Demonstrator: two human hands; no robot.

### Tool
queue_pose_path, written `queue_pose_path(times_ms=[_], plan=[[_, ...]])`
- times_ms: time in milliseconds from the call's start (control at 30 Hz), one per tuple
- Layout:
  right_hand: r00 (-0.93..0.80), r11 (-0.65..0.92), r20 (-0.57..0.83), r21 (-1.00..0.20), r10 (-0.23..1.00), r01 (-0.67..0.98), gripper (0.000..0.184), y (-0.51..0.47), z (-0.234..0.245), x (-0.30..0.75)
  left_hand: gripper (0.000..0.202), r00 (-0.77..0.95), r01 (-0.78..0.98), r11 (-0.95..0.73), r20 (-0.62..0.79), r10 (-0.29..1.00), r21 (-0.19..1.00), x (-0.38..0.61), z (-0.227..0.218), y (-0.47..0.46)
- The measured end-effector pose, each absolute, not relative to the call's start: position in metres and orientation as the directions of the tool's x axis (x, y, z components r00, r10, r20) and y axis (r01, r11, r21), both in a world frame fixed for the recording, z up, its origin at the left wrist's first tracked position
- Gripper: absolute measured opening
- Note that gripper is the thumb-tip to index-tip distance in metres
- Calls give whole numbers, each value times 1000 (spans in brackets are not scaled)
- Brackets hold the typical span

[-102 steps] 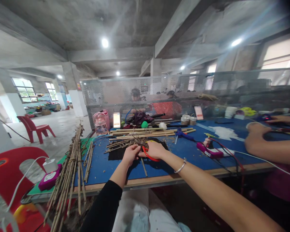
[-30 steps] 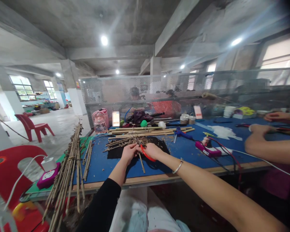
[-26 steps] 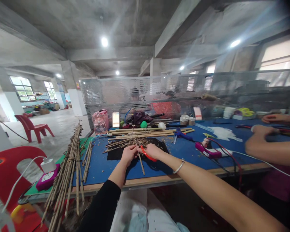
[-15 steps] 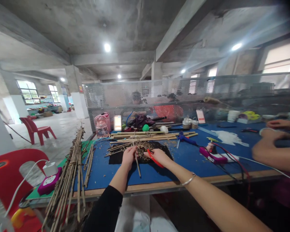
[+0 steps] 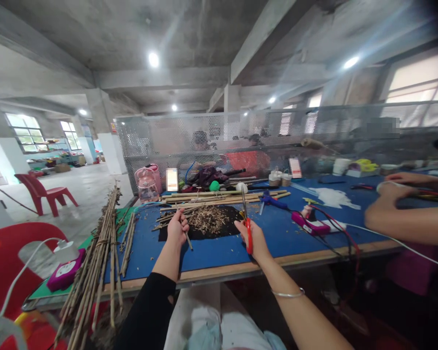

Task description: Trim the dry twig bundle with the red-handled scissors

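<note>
My left hand [image 5: 177, 227] is closed round a thin dry stick [image 5: 189, 241], whose lower end pokes out below the fingers. In my right hand [image 5: 256, 238] is a pair of scissors [image 5: 248, 234] with red handles, the blades pointing up and away from me. Between the two hands a heap of brown plant clippings [image 5: 209, 219] lies on a black cloth [image 5: 173, 234]. Several short cut sticks [image 5: 164, 219] rest at the cloth's left edge, just beyond my left hand. Longer pale sticks [image 5: 226, 197] lie crosswise behind the heap.
A big bundle of dry stalks [image 5: 101, 243] leans over the table's left end, beside a purple power strip [image 5: 66, 268]. A blue glue gun [image 5: 273, 200] and another purple power strip [image 5: 310, 223] with cables lie right. Another person's arms [image 5: 397, 206] reach in at right.
My hands have moved apart: the left went left with the stick, the right went right with the scissors, blades now raised. The clippings heap is uncovered. The whole view has shifted slightly.
</note>
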State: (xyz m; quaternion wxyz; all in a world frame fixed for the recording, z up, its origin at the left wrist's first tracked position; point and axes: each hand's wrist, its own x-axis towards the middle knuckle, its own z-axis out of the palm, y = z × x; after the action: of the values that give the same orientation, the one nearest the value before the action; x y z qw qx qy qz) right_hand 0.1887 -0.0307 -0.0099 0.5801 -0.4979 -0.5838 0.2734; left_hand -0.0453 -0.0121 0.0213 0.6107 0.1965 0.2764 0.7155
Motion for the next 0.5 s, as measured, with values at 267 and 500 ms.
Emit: queue_pose_path(times_ms=[267, 500], plan=[[160, 388, 450, -868, 878, 310, 36, -31, -11, 188, 22, -203, -626, -85, -56, 978, 775, -35, 20, -15], [77, 355, 452, -785, 889, 509, 33, -40, -2, 180, 32, -95, -552, -34, -22, 995, 833, -34, 17, -16]])
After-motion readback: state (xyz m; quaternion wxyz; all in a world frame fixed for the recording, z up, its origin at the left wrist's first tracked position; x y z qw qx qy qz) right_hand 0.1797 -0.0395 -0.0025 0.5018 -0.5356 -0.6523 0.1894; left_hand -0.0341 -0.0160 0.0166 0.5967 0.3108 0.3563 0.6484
